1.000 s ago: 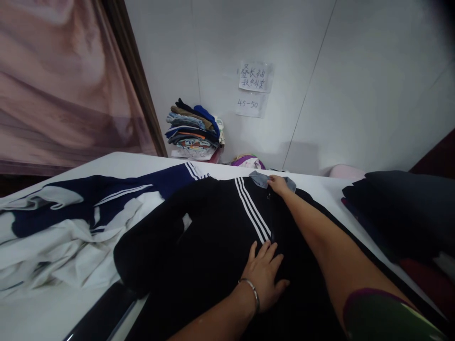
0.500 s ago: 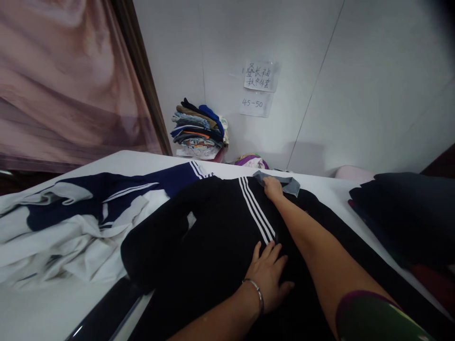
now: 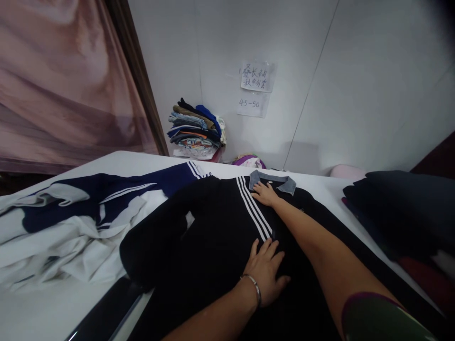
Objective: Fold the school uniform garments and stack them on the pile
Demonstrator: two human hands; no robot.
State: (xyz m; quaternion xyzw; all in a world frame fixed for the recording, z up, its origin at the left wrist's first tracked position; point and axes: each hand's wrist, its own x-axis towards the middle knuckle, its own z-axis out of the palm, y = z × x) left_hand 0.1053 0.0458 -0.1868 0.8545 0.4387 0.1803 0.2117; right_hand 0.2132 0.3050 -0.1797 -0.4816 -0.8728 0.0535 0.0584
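Right hand (image 3: pixel 265 193): loosely open, its pinch on the grey collar (image 3: pixel 287 185) released | left hand (image 3: pixel 265 272): splayed flat, gripping nothing | grey collar now lies spread, apparently settled | black striped long-sleeved top (image 3: pixel 216 225): laid on white table (image 3: pixel 131 161)

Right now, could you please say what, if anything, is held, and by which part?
Nothing seems held: the left hand lies spread on the black shirt, right hand near its collar.

The near edge cuts off the lower part of the black long-sleeved polo shirt (image 3: pixel 213 227); the right hand (image 3: pixel 265 193) hides some chest fabric. Rightward, the dark clothing stack (image 3: pixel 401 213) runs out of view.
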